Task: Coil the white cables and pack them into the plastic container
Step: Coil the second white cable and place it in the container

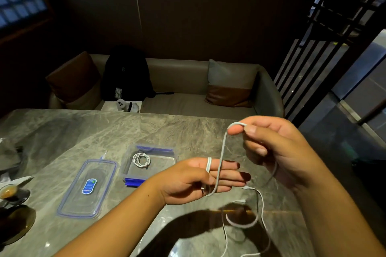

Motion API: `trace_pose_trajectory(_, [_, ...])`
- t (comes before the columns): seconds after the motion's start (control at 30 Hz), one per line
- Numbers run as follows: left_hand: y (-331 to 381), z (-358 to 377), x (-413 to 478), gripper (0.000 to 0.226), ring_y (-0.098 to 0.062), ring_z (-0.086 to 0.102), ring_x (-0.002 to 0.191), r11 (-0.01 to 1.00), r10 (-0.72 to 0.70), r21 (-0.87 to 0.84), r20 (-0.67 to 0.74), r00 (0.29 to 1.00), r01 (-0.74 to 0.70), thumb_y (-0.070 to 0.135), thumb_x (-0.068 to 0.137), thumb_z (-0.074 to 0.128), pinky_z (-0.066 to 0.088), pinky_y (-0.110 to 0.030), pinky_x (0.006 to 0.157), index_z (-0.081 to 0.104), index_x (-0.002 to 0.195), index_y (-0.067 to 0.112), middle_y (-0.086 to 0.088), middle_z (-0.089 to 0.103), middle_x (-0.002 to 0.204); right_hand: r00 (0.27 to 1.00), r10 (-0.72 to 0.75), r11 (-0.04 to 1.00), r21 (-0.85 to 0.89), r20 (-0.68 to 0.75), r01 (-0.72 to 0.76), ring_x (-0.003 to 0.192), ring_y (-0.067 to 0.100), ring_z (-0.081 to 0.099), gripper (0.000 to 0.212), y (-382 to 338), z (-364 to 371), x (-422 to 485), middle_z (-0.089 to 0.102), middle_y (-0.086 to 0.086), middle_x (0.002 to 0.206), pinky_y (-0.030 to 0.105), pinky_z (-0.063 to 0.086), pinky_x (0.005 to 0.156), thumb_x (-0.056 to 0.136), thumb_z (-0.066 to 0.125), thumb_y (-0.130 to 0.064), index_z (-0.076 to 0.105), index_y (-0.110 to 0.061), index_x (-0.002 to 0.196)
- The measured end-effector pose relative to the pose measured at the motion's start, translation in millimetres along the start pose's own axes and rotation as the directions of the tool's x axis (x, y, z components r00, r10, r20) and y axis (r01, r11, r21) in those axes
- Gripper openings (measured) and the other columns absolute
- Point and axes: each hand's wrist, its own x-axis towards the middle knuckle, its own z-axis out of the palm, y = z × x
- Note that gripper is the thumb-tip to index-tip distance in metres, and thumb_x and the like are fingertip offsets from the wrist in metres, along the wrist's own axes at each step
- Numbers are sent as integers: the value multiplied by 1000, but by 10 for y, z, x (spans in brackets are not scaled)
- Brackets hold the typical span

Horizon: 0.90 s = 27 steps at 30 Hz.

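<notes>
Head view: the left hand (200, 177) lies palm up with its fingers straight, and the white cable (222, 152) is wound round them in a couple of turns, its plug end showing near the heel of the palm. From there the cable rises to the right hand (277, 148), raised above the desk (83, 131), which pinches a bend of it between thumb and forefinger. The rest of the cable trails down from that hand and lies in loose curves on the desk's near edge. Beyond the left hand stands the clear plastic container (176, 155), open, with a coiled cable (141, 159) inside at its left end. Its blue-rimmed lid (87, 189) lies flat just beside it on the left.
</notes>
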Motion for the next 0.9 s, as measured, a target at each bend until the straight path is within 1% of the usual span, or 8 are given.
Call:
trace_pose_trajectory(0.13, [-26,56,39,63,-46,37,140,998,-7,-65,19,1000,8,-12,82,32,25,-49,120,35,145,-9,-35,40,146,999,-18,984,-174,50,26,48,15,29,24,-52,101,130,40,1,48,36,15,52,97,54,-13,74,0,95])
trace_pose_trajectory(0.27, [-22,61,19,61,-45,39,139,997,29,-66,28,999,-27,-13,81,28,21,-52,121,40,141,-8,-34,42,146,999,-47,971,-234,9,48,47,13,30,26,-79,54,217,41,-1,48,27,21,47,98,52,-14,75,-3,93])
trace_pose_trajectory(0.4, [11,43,-8,62,-43,40,140,1000,19,-25,32,999,-18,-12,82,29,27,-47,119,38,143,-7,-34,41,147,999,-51,971,-231,17,53,48,14,29,29,-82,-20,232,42,0,48,28,20,48,99,48,-9,75,-2,93])
trace_pose_trajectory(0.5, [24,82,22,60,-41,40,140,998,-29,54,48,998,27,-13,85,29,29,-44,119,35,144,-8,-33,41,147,992,-58,967,-241,114,84,48,11,37,26,-69,32,257,47,1,51,25,25,45,99,49,-9,73,0,95])
trace_pose_trajectory(0.6, [-11,136,66,52,-41,41,139,998,-64,24,43,997,63,-11,88,33,25,-47,120,45,138,-4,-29,48,144,969,-55,955,-271,241,121,50,16,38,25,-77,112,312,49,3,53,25,27,45,99,52,-13,73,-1,95])
trace_pose_trajectory(0.7, [-34,174,83,44,-32,57,127,997,-75,-12,-16,997,75,-8,88,41,33,-43,117,53,130,-4,-24,54,137,947,-23,943,-307,319,126,49,17,36,25,-97,169,370,49,4,53,21,28,45,100,52,-13,73,-2,95])
trace_pose_trajectory(0.8, [-14,175,77,42,-34,55,129,993,-57,96,-81,995,64,1,94,47,35,-44,116,49,134,-8,-29,52,138,932,5,935,-331,362,124,49,15,36,25,-90,174,424,50,4,55,21,28,45,101,52,-15,73,-3,98])
trace_pose_trajectory(0.9, [21,165,25,41,-34,51,133,973,-15,225,-111,994,40,11,100,45,33,-47,117,45,139,-4,-23,54,141,941,3,920,-369,339,131,51,18,36,23,-102,93,457,48,5,57,23,27,45,99,54,-17,74,-6,99])
